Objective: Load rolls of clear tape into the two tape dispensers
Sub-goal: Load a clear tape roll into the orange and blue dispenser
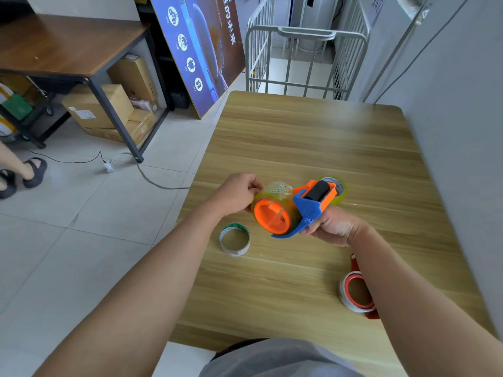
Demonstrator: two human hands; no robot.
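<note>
right hand (330, 227): closed around orange-blue dispenser (307, 205), above table (299, 137) | left hand (236, 193): fingers pinching clear tape roll (275, 197) seated on dispenser hub | second roll (339, 187) behind | empty core (234, 239) near left | red-white dispenser (353, 292) under right forearm

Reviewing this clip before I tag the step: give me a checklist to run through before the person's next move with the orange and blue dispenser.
1. Clear tape roll seated on the orange hub: ok.
2. Right hand holds the orange and blue dispenser by its handle: ok.
3. Left hand pinches the roll's far side: ok.
4. Tape end threaded under the black roller: cannot tell.
5. Second tape roll ready on the table: ok.
6. Red dispenser loaded: not ok.
</note>
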